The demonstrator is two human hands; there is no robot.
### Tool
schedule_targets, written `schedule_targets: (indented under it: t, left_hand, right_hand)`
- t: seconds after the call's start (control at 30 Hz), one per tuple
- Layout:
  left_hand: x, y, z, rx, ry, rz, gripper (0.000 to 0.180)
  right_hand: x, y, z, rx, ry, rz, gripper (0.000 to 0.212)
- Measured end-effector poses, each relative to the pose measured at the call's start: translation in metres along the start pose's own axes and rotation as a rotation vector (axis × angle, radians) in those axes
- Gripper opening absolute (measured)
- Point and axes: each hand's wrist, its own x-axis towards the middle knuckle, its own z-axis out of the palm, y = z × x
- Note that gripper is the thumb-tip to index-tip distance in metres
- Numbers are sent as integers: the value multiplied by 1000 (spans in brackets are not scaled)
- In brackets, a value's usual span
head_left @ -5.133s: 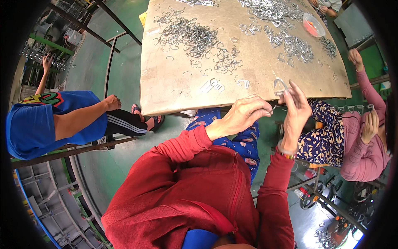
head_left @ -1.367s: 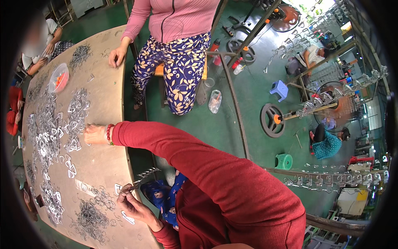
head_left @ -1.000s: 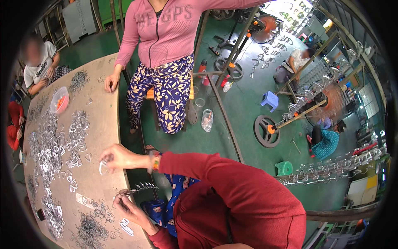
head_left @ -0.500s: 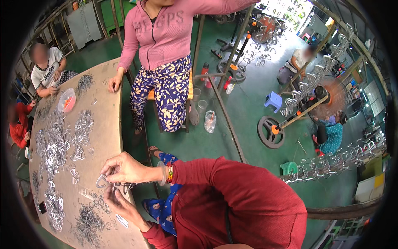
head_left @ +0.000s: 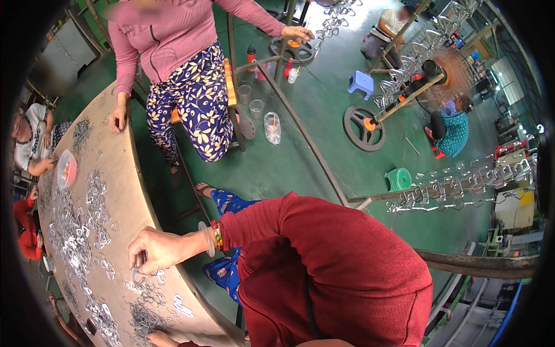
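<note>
My right hand point(head_left: 155, 250), in a red sleeve with bracelets at the wrist, is over the table near its edge. Its thumb and fingers are pinched on a grey metal carabiner point(head_left: 136, 280), whose loop shows below the fingertips. My left hand point(head_left: 163, 339) reaches in at the bottom, touching the near side of a pile of small bent wire pieces point(head_left: 144, 318). Only part of this hand shows, and its grip is hidden. More loose wire pieces point(head_left: 152, 294) lie between the two hands. Silver carabiners point(head_left: 182, 305) rest by the table edge.
A long heap of carabiners point(head_left: 75, 246) covers the middle of the table point(head_left: 124, 202). A clear bowl point(head_left: 66, 169) with orange bits stands farther up. Across from me sits a person in pink point(head_left: 167, 52). Strung carabiners point(head_left: 457, 188) hang along a rail at the right.
My hands were together at the carabiner. Now my left hand is down at the wire pile while my right keeps the carabiner. The view has shifted, and the person in pink has lowered an arm.
</note>
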Motion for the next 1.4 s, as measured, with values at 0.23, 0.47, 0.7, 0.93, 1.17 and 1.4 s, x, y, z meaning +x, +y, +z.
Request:
schedule_targets:
  t: [0.23, 0.47, 0.7, 0.93, 1.17, 1.4]
  left_hand:
    - [-9, 49, -38, -170, -10, 122, 42]
    - [1, 65, -72, -439, -18, 248, 38]
    - [17, 31, -86, -720, -34, 347, 35]
    - [13, -4, -83, -764, 122, 249, 30]
    - [-7, 11, -121, -753, 296, 113, 27]
    - [16, 17, -95, -772, 426, 235, 40]
  right_hand:
    - [7, -14, -5, -5, 26, -78, 18]
    - [9, -26, -8, -14, -20, 34, 17]
    - [0, -34, 4, 21, -71, 69, 15]
    - [-1, -39, 15, -57, -60, -27, 17]
    - [-9, -47, 2, -54, -59, 54, 17]
    - [-4, -31, -10, -29, -35, -87, 17]
